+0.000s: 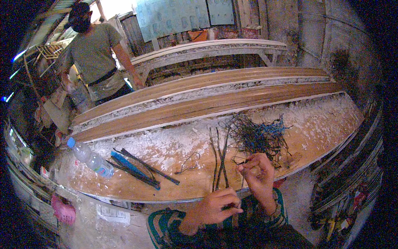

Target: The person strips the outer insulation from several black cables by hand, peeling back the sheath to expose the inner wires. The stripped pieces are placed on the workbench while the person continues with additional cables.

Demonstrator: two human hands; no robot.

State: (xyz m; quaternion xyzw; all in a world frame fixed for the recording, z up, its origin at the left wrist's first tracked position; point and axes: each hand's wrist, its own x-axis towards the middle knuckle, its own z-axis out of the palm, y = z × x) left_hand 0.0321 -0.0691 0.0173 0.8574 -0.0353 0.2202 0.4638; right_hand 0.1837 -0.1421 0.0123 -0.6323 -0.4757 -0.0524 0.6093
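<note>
My left hand [213,207] is at the table's near edge, its fingers curled and closed; what is in them, if anything, I cannot make out. Just beyond it, a few long dark strips [218,159] cross each other, and the hand hides their lower ends. To the right, my raised right hand [259,176] pinches a thin dark strand [237,161] between thumb and fingertips. Behind that hand lies a tangled heap of black and blue strands [259,135]. Farther left are a blue bundle of strands [130,166] and more dark strips [151,166].
A clear plastic bottle with a blue cap [89,157] lies at the left of the paint-spotted wooden table [182,189]. Long brown boards [199,99] run along its far side. A person [97,54] stands at the far left. A pink object [63,209] is low at left.
</note>
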